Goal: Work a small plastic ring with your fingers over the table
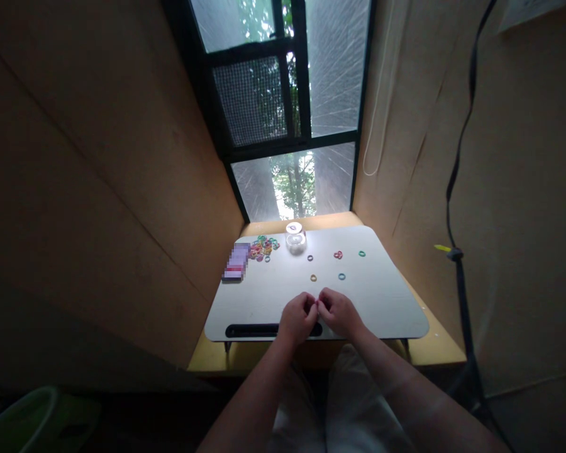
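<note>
My left hand [298, 318] and my right hand [339, 312] meet at the near edge of a white lap table [382, 296], fingers curled and pinched together on a tiny pink thing between them that I cannot make out. A pile of small coloured rings [263, 247] lies at the far left of the table. A small clear glass jar [295, 238] stands beside the pile. Loose rings lie singly beyond my hands: an orange one [314, 277], a blue one [342, 276], a purple one [310, 258], a red one [338, 255] and a green one [361, 254].
A purple blurred packet [236, 262] lies at the table's left edge. The table has a dark slot [252, 329] along its near side. Wooden walls close in left and right, a window stands ahead, and a black cable and stand [457, 264] run at the right.
</note>
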Motion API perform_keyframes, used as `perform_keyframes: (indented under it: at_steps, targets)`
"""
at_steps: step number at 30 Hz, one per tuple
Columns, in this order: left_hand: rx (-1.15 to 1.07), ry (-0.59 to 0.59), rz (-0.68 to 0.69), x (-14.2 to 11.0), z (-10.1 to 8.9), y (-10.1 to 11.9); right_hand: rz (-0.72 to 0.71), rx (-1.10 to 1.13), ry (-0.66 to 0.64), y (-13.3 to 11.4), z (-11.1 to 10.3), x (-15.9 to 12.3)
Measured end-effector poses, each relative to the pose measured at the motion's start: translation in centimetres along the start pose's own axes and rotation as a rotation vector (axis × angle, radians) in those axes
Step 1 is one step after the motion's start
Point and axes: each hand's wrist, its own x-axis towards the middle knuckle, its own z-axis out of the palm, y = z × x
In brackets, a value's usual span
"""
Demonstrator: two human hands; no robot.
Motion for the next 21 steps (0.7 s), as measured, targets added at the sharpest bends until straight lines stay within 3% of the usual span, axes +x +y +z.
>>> perform_keyframes:
  at_steps: [21]
  targets:
    - [0.003, -0.003, -0.018, 0.09, -0.34, 0.56, 0.023, 0.014, -0.009, -0.29, -0.28, 0.18]
